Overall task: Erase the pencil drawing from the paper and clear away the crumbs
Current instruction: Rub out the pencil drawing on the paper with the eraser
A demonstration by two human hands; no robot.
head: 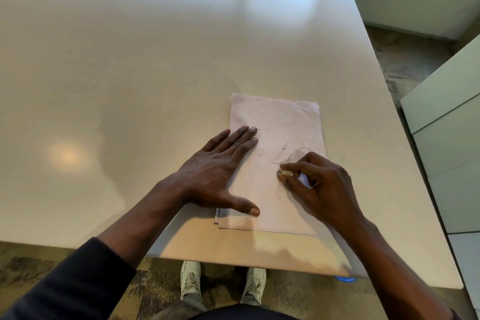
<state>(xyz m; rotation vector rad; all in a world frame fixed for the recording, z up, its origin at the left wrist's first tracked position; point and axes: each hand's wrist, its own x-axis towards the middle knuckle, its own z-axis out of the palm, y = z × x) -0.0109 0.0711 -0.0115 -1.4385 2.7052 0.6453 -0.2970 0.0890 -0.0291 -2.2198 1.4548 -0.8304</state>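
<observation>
Glossy table (155, 60): pale paper (293, 210) faintly pencilled, crumbs (270, 138) scattered.

Left hand (220, 171) lies flat on the paper (283, 122), fingers spread, pinning it to the pale surface (155, 60). Right hand (319, 182) pinches a white eraser (284, 173), tip down on faint pencil lines (298, 152). Dark crumbs (270, 135) dot the sheet above.

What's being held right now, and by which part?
The right hand pinches a small eraser behind its tip. The left hand lies flat on the paper, gripping nothing.
</observation>
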